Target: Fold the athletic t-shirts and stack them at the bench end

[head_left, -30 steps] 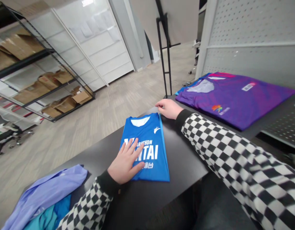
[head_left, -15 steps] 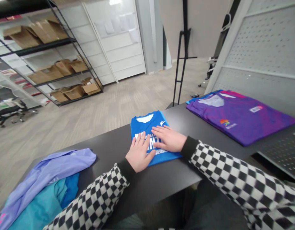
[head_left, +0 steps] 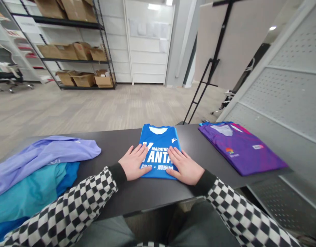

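A folded blue T-shirt [head_left: 159, 140] with white "MARATHON" lettering lies flat on the dark table [head_left: 117, 192], its white inner collar at the far end. My left hand [head_left: 133, 163] rests palm down on its left side, fingers stretched. On the right side lies my right hand [head_left: 186, 166], also flat with fingers extended. Neither hand grips anything. Both sleeves are black-and-white checked with black cuffs.
Folded purple shirts [head_left: 247, 151] are stacked on the table at the right, beside a perforated grey panel [head_left: 296, 89]. Unfolded lilac [head_left: 52, 149] and teal garments [head_left: 32, 185] lie heaped at the left. An easel stand [head_left: 201, 89] rises behind the table.
My right hand came from the shirt's far right corner onto its front, then slid to its right side. My left hand stayed on the left side. The view has levelled out.
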`<state>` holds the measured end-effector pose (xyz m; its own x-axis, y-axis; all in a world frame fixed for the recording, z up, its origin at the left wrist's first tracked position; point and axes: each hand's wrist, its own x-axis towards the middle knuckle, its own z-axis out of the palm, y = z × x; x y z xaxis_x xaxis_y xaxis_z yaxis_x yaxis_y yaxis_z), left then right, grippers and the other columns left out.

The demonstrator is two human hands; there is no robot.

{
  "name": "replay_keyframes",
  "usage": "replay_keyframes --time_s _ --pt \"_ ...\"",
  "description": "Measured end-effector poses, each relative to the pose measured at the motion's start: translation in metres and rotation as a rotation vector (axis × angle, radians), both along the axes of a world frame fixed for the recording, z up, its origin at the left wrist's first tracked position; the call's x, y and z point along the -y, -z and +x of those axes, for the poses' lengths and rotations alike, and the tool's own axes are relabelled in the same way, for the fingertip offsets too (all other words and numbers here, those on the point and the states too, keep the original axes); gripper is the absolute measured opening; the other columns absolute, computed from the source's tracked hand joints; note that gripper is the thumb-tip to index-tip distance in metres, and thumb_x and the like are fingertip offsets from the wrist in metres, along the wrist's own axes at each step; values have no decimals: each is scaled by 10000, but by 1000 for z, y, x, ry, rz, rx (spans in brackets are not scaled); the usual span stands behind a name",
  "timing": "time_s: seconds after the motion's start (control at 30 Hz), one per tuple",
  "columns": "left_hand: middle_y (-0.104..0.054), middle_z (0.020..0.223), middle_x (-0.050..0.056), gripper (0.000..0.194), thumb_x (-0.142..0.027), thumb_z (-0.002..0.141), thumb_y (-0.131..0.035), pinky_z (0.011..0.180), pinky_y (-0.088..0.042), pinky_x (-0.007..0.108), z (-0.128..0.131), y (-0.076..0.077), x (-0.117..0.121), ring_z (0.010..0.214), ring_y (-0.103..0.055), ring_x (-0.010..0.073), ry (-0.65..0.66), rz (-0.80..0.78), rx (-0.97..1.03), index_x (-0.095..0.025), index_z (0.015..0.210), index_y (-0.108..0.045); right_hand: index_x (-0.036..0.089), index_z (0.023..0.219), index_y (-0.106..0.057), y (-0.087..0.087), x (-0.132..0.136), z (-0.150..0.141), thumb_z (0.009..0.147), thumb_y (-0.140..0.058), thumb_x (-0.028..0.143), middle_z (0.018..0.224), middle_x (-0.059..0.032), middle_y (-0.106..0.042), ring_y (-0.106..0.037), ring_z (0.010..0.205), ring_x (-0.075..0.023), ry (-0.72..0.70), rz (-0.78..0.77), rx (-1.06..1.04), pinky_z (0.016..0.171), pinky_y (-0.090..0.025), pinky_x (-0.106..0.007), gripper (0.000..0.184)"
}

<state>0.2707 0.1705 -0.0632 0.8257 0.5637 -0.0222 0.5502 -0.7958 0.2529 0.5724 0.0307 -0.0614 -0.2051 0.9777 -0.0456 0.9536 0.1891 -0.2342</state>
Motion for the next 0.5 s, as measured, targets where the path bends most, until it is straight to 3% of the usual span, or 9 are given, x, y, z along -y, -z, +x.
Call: replay_keyframes --time_s 0.17,0.33,0.43,0.5 --pt "-163 1872 169 1043 -830 1028 -519 1410 -164 652 -13 -4 7 1743 -226 384 103 -61 2 -229 1829 -229 221 1836 -229 -5 24 16 1088 -525 745 1860 -193 -196 -210 1733 -417 -3 -12 18 1378 -248 -698 960" --pt "-239 1868 113 814 -619 1117 -528 1425 -195 615 -25 -12 39 1741 -255 341 203 30 106 -279 1817 -288 264 1833 -251 -10 67 23 1050 -651 700 1839 -189 -273 -259 1719 -427 -66 19 -42 1377 -184 -755 980" --pt "-306 1846 88 897 -607 1082 -607 1388 -348 565 -36 -5 75 1690 -391 330 292 76 144 -340 1832 -195 319 1816 -309 -1 96 21 976 -790 663 1802 -168 -391 -360 1683 -421 -139 44 -70 1365 -257 -745 1027" --pt "-385 1806 83 993 -620 1048 -648 1292 -502 547 -47 5 94 1596 -541 341 324 131 154 -363 1836 -100 337 1770 -421 7 113 19 1002 -802 557 1747 -145 -502 -432 1654 -390 -134 112 -69 1365 -309 -697 884"
